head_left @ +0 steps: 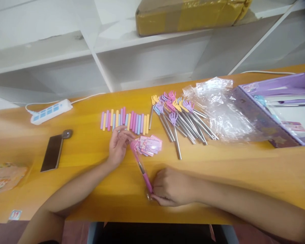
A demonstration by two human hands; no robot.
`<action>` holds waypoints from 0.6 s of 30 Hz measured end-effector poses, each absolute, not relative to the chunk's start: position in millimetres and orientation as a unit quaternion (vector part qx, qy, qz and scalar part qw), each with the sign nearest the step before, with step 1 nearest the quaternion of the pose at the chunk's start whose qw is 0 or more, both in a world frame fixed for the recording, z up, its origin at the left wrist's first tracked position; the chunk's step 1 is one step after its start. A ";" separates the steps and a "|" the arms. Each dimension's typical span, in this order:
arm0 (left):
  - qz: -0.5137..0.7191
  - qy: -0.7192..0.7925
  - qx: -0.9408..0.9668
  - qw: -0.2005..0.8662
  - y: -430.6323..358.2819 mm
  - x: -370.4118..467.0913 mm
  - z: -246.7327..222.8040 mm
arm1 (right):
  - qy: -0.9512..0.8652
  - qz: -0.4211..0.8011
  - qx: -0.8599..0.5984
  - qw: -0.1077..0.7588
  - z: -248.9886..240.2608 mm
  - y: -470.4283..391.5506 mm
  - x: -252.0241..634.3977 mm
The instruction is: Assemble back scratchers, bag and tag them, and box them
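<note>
A pink back scratcher in a clear plastic sleeve slants across the table between my hands. My right hand is curled closed around its lower handle end. At its upper, claw end, the fingertips of my left hand pinch together on the sleeve. Just right of the left fingers lies a loose pile of pink cards. Behind it stands a row of coloured handle tubes in purple, yellow, blue and pink. Farther right several metal scratcher rods with coloured claw heads are heaped together.
Crumpled clear plastic bags lie beside a purple box holding packaged items. On the left are a phone, a small dark object and a power strip. White shelves with a taped carton rise behind.
</note>
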State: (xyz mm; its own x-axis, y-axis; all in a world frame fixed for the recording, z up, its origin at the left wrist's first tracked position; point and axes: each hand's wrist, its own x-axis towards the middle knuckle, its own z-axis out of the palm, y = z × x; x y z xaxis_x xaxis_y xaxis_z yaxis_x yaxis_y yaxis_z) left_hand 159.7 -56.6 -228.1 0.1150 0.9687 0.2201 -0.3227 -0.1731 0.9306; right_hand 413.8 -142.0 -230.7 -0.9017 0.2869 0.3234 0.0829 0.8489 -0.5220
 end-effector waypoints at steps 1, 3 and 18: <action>0.583 0.329 0.495 0.554 -56.1 159.4 -228.6 | -0.940 0.251 -0.104 0.204 -230.1 -141.5 413.4; 0.592 0.343 0.482 0.547 -55.0 159.2 -229.2 | -0.940 0.233 -0.119 0.217 -230.5 -141.1 412.5; 0.484 0.390 0.582 0.524 -65.3 167.8 -228.1 | -0.860 -0.014 -0.394 0.326 -223.7 -83.5 429.5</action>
